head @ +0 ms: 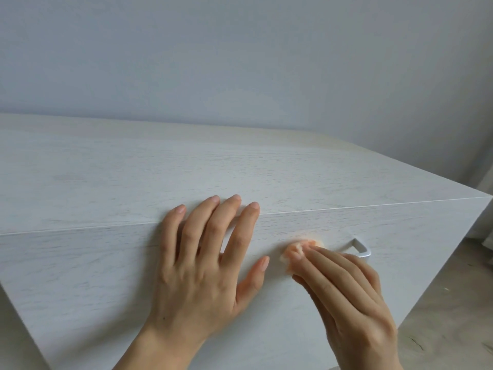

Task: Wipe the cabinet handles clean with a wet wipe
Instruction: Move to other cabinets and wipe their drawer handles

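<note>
A white wood-grain cabinet fills the view, seen from above. On its front panel a pale metal handle shows its right end; the rest lies under my right hand. My right hand presses a small crumpled wet wipe against the handle, with the wipe bunched at the fingertips. My left hand lies flat with spread fingers on the cabinet front, fingertips reaching over the top edge, holding nothing.
The cabinet top runs back to a plain grey-blue wall. Beige floor shows past the cabinet's right side, with a strip of curtain at the far right edge.
</note>
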